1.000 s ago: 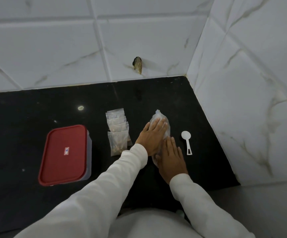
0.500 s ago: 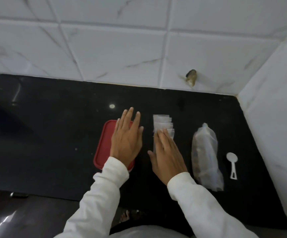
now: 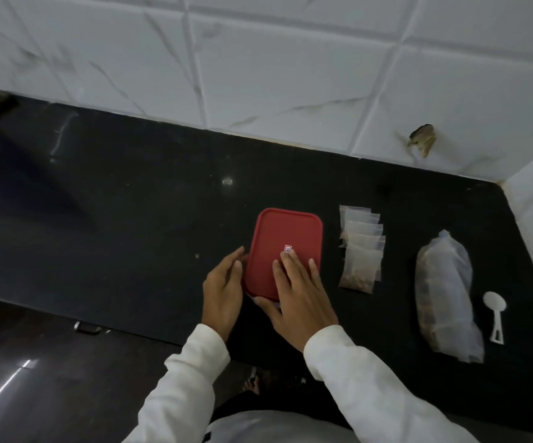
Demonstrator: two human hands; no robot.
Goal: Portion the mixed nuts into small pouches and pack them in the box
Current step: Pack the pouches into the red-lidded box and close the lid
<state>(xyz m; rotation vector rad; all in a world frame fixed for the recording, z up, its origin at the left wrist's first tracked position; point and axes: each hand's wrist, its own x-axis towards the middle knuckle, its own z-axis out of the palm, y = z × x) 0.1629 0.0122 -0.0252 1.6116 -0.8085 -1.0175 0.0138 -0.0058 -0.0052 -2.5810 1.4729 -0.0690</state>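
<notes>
On the black counter (image 3: 131, 219), both hands, fingers spread, touch the red-lidded box (image 3: 286, 241); its label (image 3: 287, 248) is unreadable.

1. My right hand (image 3: 300, 298) has left the pouches (image 3: 359, 247) and now lies flat on the red lid (image 3: 282, 238).
2. My left hand (image 3: 222, 287) has slid off the lid top to its left edge.

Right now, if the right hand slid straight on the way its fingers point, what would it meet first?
The right hand already lies flat on the red lid; its fingers point toward the tiled wall. Beyond the lid's far edge, only bare counter appears.
</notes>
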